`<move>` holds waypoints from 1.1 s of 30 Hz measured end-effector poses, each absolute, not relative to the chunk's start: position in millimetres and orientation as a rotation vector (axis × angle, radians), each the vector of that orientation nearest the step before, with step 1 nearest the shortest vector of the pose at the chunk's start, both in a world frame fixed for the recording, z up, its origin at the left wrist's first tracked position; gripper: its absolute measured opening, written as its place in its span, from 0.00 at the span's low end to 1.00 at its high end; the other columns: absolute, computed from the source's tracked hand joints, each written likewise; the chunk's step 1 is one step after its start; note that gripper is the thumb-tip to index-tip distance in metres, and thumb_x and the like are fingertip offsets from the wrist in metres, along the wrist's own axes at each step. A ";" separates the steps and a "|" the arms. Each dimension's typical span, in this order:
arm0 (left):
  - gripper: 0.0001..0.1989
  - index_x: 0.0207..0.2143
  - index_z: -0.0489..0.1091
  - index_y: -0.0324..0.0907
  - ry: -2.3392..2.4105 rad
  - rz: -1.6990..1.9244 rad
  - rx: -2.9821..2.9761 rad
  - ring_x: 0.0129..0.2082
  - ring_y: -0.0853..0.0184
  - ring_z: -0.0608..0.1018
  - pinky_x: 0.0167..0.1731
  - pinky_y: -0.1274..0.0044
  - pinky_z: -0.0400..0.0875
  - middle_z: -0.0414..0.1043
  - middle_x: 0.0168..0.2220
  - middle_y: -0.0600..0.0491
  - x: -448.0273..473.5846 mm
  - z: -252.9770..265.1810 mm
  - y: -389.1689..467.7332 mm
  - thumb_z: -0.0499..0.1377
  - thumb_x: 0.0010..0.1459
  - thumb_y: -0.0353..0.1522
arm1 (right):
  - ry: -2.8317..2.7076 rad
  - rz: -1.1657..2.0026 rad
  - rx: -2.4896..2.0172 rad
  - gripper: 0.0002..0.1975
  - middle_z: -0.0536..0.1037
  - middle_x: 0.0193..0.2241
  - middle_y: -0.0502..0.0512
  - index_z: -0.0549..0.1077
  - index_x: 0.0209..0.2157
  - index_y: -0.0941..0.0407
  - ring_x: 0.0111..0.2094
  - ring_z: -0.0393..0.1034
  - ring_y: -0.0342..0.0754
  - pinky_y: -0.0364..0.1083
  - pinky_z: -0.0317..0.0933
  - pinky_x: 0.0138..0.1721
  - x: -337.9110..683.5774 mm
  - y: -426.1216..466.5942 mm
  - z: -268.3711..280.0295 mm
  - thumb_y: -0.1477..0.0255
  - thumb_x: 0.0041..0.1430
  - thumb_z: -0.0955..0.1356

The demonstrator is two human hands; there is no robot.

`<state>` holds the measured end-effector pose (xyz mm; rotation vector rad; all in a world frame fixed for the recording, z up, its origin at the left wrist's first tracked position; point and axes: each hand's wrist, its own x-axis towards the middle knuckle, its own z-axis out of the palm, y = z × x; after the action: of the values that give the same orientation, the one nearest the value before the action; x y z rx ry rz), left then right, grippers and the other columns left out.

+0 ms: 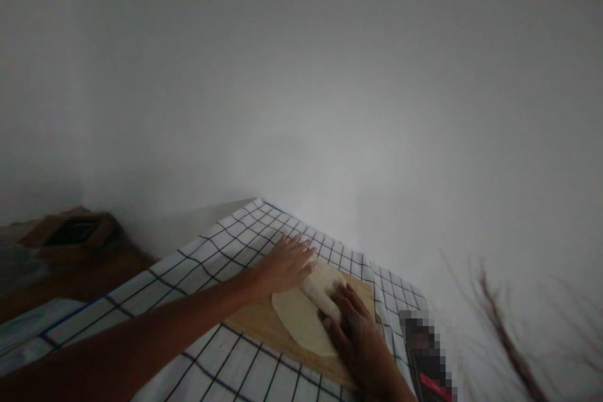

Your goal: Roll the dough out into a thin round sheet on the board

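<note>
A pale rolling pin lies slantwise across a flat, rounded sheet of dough. Beneath the dough is a wooden board. At the pin's far left end, my left hand rests with its fingers stretched out and spread, partly covering that end. Around the near right end, my right hand has its thumb on one side and its fingers curved on the other. It hides that end and part of the dough's right edge.
A white cloth with dark checks covers the table under the board. A pale wall rises behind. Thin dry branches stand at right, beside a blurred-out patch. A brown box-like object sits beyond the table at left.
</note>
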<state>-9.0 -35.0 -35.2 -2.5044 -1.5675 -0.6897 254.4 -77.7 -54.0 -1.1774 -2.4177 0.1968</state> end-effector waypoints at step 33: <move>0.31 0.73 0.43 0.40 -1.233 -0.573 -2.503 0.73 0.58 0.51 0.70 0.62 0.56 0.52 0.72 0.45 -52.6 -58.8 -110.5 0.45 0.70 0.29 | -2.364 0.307 -1.009 0.23 0.61 0.69 0.58 0.71 0.61 0.48 0.70 0.51 0.59 0.64 0.57 0.66 253.5 -102.0 -43.6 0.62 0.66 0.68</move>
<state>-52.6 -110.5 -58.8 -2.5030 -1.2328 -0.5732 253.5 -102.0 -43.6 -1.0087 -2.3639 0.3071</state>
